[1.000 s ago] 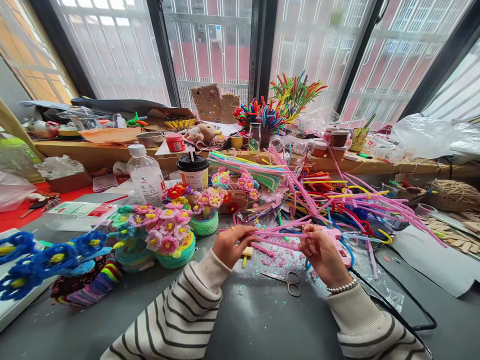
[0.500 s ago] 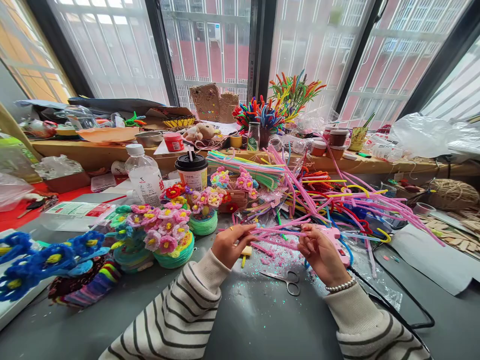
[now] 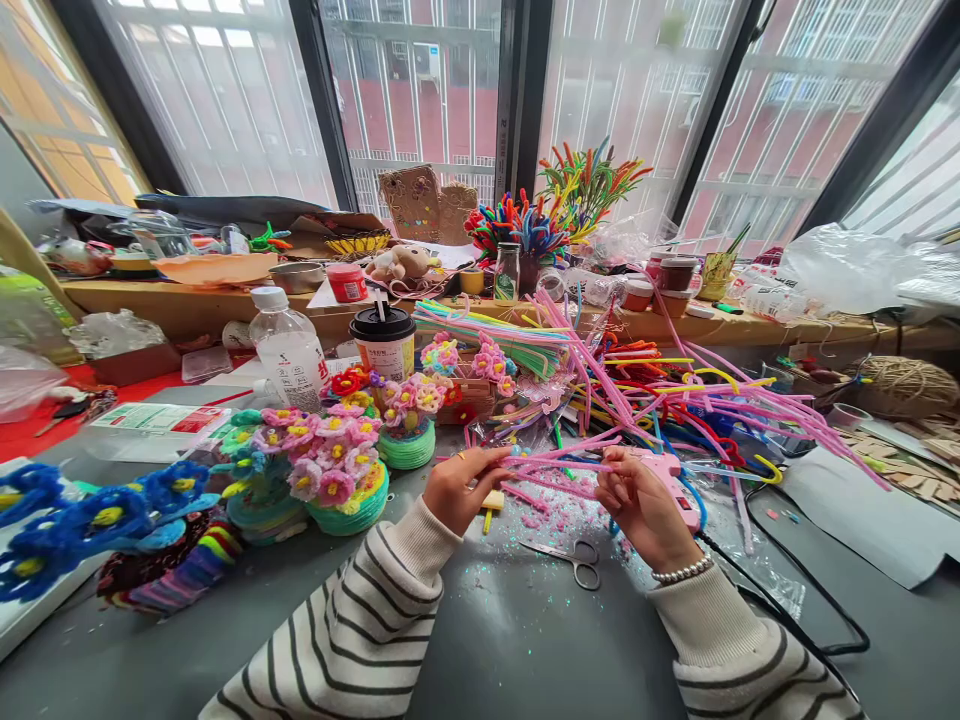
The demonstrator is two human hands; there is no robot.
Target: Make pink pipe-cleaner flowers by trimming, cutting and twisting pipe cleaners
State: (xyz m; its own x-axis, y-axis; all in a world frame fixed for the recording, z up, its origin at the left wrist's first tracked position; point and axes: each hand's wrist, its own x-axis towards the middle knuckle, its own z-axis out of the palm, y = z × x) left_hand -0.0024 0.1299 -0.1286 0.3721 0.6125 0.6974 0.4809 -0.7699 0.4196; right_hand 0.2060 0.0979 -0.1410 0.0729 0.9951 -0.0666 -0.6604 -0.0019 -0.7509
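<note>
left hand (image 3: 466, 492) and right hand (image 3: 646, 508) each pinch a fuzzy pink stem (image 3: 562, 465) in their fingertips, held roughly level between them, near pink clippings (image 3: 553, 512) on a grey table (image 3: 517, 650); metal scissors (image 3: 586, 574) lie nearer the wearer

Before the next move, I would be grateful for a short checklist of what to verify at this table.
1. Pink fuzzy stem held at both ends, by left hand and right hand: ok.
2. Scissors lying on the table, apart from both hands: ok.
3. Surface beyond the scissors free of loose bits: not ok, pink scraps are scattered there.
4. Pink corded tool switched off: cannot tell, the right hand partly hides it.
5. Bottle capped and cup lidded: ok.
</note>
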